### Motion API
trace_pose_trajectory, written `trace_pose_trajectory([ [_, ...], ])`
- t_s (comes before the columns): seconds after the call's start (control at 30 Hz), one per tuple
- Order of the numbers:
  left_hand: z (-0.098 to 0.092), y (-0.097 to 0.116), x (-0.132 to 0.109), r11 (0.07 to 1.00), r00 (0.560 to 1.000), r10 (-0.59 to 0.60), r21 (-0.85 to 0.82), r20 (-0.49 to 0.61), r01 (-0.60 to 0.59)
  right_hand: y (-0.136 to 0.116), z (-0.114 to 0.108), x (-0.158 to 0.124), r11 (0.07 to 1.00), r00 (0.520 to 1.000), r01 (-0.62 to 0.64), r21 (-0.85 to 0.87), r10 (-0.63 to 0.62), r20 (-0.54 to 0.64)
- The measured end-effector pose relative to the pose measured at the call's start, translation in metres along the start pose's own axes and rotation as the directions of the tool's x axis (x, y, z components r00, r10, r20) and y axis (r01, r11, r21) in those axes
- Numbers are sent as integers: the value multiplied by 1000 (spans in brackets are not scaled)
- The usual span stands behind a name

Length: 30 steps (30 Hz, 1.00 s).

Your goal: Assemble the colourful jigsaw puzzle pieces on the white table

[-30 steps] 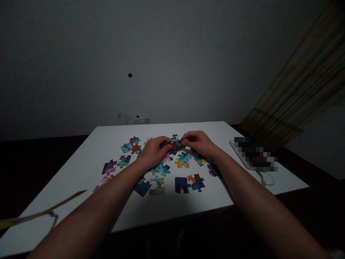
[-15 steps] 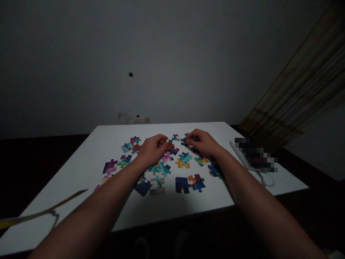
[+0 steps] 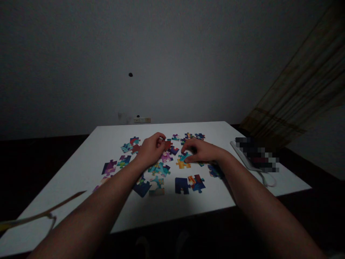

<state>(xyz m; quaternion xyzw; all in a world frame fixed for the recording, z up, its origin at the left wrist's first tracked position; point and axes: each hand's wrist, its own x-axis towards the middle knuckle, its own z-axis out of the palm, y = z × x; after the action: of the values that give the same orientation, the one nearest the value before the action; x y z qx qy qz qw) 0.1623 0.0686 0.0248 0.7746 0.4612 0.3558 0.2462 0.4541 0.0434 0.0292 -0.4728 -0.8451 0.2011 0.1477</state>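
Dim grey wall [image 3: 67, 72] is filling the upper half of the view, with a small dark spot [image 3: 130, 75] sitting on it and a pale socket [image 3: 142, 120] showing low down, just behind the far edge of the tabletop [image 3: 81, 180]. White and square-cornered, the tabletop is catching most of the weak light, while the floor around it is lying in near darkness.

At the far left, a thin strap [image 3: 40, 215] is trailing across the near corner. Further in, a purple piece [image 3: 109, 167] is lying flat among loose jigsaw pieces that are spreading over the middle of the surface. The left hand [image 3: 151, 151] is hovering over this scatter, its thumb and fingers pinching a red piece [image 3: 167, 144] lifted slightly off the board. Near the front edge, a dark blue piece [image 3: 181, 185] is resting on its own.

Just beside the left hand but not touching it, the right hand [image 3: 202, 151] is lying low and loose, its fingertips resting on a teal piece [image 3: 184, 157] that is sitting flat, with an orange piece [image 3: 182, 164] just in front of it.

Toward the right edge, a white cord [image 3: 265, 178] is looping beside a blurred-out object. Beyond the table, a brownish curtain [image 3: 296, 97] is hanging at a slant down the right side.
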Motion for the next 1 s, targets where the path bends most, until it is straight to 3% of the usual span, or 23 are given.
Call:
trace_pose_trajectory([
  [0.1, -3, 1, 1, 999, 997, 35, 15, -68, -34, 2, -2, 0, 999, 999, 19, 35, -20, 35],
  [0.2, -3, 1, 2, 1000, 998, 28, 8, -56, -28, 1, -4, 0, 999, 998, 42, 23, -44, 55],
  [0.3, -1, -2, 2, 998, 999, 55, -14, 4, -54, -2, -3, -1, 997, 997, -10, 79, 4, 74],
  [0.4, 3, -5, 1, 989, 984, 144, 18, 106, -147, -3, 0, 0, 960, 995, -83, 269, 63, 82],
  [0.47, 4, -7, 0, 974, 963, 198, 78, 181, -215, 1, 1, 2, 901, 997, -71, 428, 77, 4],
  [0.5, 4, -7, 0, 963, 950, 220, 109, 220, -248, 6, 0, 3, 871, 990, -51, 488, 108, -88],
  [0.57, 3, -8, 1, 940, 927, 245, 163, 285, -298, 19, -4, 6, 846, 910, -21, 533, 236, -340],
  [0.67, 1, -8, 2, 909, 914, 240, 255, 326, -329, 42, -11, 6, 898, 647, -123, 422, 395, -652],
  [0.73, 0, -8, 2, 893, 914, 229, 302, 334, -334, 55, -15, 3, 913, 530, -277, 301, 406, -744],
  [0.87, -1, -7, 1, 879, 910, 212, 337, 355, -337, 71, -17, -4, 854, 445, -477, 208, 439, -781],
  [1.0, 0, -7, 0, 880, 909, 227, 326, 348, -344, 82, -17, -7, 817, 382, -485, 313, 520, -764],
])
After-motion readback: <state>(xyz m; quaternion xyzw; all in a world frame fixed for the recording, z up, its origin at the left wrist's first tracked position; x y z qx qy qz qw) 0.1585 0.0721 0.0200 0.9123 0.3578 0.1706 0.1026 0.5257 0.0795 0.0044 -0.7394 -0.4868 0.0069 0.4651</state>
